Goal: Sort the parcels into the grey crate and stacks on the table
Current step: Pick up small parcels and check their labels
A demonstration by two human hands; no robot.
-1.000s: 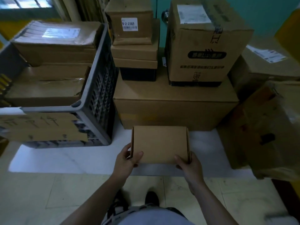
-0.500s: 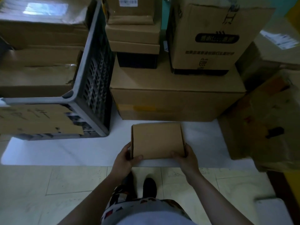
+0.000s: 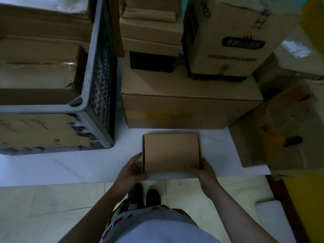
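Two hands (left hand (image 3: 131, 168), right hand (image 3: 203, 170)) still gripping small parcel (image 3: 171, 151), position unchanged over white table (image 3: 70, 165)

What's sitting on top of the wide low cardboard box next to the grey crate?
On the wide low cardboard box: a black box carrying stacked tan cartons, and a tall printed carton beside it. The surface behind them is hidden.
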